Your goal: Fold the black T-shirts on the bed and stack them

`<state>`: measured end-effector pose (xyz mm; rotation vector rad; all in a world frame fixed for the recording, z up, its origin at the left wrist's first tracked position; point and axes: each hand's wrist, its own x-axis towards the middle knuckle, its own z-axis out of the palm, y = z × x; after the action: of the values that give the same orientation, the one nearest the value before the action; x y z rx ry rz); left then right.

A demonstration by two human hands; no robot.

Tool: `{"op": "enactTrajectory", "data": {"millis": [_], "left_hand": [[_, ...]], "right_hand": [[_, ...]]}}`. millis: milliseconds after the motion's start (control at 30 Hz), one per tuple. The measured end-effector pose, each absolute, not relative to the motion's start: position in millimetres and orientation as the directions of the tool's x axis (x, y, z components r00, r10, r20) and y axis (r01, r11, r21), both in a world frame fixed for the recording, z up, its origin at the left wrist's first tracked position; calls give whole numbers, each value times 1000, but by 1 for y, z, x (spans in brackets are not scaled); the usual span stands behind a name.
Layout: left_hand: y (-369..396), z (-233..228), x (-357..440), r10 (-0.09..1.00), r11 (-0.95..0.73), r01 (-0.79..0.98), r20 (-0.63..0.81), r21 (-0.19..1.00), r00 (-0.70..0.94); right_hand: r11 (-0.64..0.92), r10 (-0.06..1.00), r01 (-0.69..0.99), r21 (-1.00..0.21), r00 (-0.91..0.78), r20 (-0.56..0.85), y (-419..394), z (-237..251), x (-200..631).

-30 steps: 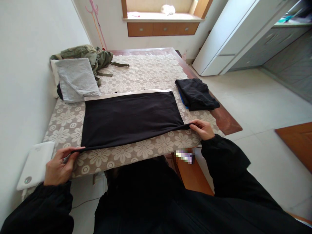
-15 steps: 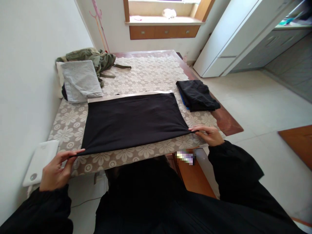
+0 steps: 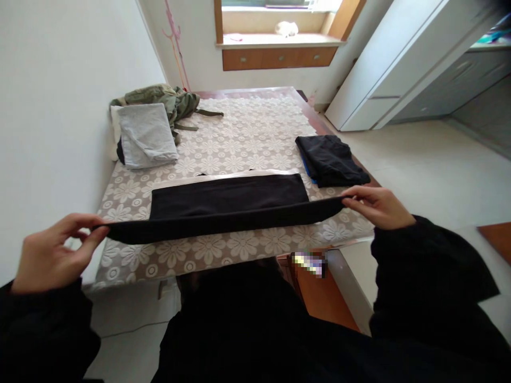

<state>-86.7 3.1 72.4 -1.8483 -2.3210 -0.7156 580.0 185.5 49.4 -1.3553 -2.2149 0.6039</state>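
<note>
Black cloth garment, one flat rectangular piece with a pale band along its far edge, lies spread on the table while you lift its near edge clear of the surface. Your left hand pinches the near left corner between thumb and fingers, closed on the fabric. Your right hand does the same at the near right corner, thumb and fingers shut on the cloth. The raised edge runs taut between your two hands, and the far part of the garment rests flat on the tablecloth.

The table is one brown wooden piece, covered by one white lace tablecloth with a flower pattern. You can count three other lots of clothing on it. One folded black garment sits near the right edge, just beyond your right hand and apart from the spread cloth, with a sliver of blue showing under its left side. One folded light grey garment lies at the far left by the wall. One crumpled olive green garment lies just behind the grey one, touching it.

Both of your sleeves are black.
</note>
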Motion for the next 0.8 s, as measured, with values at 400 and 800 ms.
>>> {"op": "enactTrajectory", "data": {"millis": [400, 800], "left_hand": [[181, 64, -69, 944, 289, 957, -163, -13, -287], [149, 52, 7, 994, -92, 992, 73, 84, 86]], "right_hand": [[398, 910, 917, 27, -398, 113, 314, 28, 491], [541, 827, 832, -125, -497, 263, 250, 25, 424]]}}
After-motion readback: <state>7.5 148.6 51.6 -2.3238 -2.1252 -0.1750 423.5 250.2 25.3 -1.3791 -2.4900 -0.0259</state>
